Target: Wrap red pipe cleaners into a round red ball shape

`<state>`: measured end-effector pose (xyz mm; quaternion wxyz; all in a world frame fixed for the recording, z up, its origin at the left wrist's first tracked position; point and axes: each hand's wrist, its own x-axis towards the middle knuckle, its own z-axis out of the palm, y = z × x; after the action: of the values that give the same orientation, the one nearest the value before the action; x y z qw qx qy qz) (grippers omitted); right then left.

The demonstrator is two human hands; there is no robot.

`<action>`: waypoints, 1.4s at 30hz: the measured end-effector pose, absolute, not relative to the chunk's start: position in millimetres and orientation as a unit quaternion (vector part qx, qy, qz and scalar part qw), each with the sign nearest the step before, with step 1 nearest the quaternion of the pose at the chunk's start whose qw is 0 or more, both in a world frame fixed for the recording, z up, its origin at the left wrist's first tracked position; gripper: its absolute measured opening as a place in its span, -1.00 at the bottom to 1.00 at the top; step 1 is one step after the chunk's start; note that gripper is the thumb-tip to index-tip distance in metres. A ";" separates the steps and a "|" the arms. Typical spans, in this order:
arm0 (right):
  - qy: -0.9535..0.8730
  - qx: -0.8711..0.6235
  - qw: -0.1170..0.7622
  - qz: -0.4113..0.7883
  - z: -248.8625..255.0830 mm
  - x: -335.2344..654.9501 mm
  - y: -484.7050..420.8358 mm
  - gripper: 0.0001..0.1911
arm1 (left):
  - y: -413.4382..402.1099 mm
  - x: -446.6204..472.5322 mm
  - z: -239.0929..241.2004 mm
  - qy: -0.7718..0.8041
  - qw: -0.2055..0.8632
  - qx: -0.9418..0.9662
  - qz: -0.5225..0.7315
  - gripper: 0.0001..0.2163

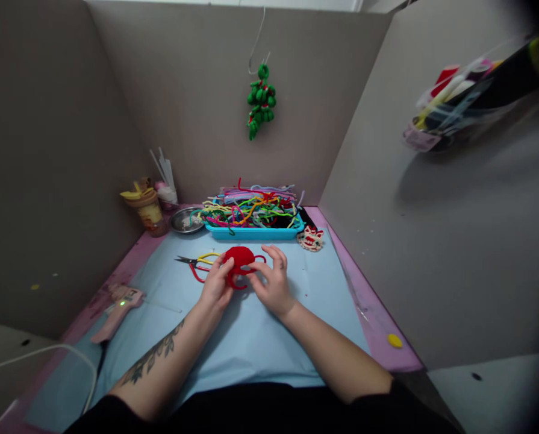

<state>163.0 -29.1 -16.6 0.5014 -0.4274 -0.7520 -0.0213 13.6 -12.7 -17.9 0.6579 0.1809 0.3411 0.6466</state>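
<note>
A red pipe-cleaner shape (239, 259), a fuzzy ball with loose loops, is held just above the light blue mat (251, 343) near the middle of the table. My left hand (217, 284) pinches its left lower loop. My right hand (273, 278) grips its right side with thumb and fingers, the other fingers lifted. Scissors with yellow and red handles (196, 263) lie just left of the shape, blades pointing left.
A blue tray (251, 232) piled with coloured pipe cleaners stands behind the hands. A metal dish (184, 220), a cup (150, 211), a small red-white figure (311, 239), a pink glue gun (118, 307) with cable, a hanging green ornament (261, 99) and grey partition walls surround the table.
</note>
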 end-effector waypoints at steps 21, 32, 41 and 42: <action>-0.761 -0.422 0.479 -0.117 -17.1 171.6 -21.3 -0.87 | -20.5 10.5 -6.7 0.315 0.714 0.201 0.592 -0.76; -0.782 -0.395 0.475 -0.087 -21.0 157.3 -31.7 -0.87 | -23.2 14.4 -10.5 0.298 0.701 0.232 0.604 -0.71; -0.726 -0.425 0.540 0.027 -15.3 174.6 -24.8 -0.74 | -16.6 9.9 -12.0 0.304 0.661 0.241 0.642 -0.70; -0.715 -0.439 0.540 0.060 -15.3 174.3 -22.9 -0.78 | -16.9 9.8 -11.3 0.305 0.660 0.241 0.643 -0.70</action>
<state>174.3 -22.9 -15.3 0.5405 -0.4394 -0.7150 0.0599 9.8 -16.9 -11.3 0.6599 0.2412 0.3047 0.6430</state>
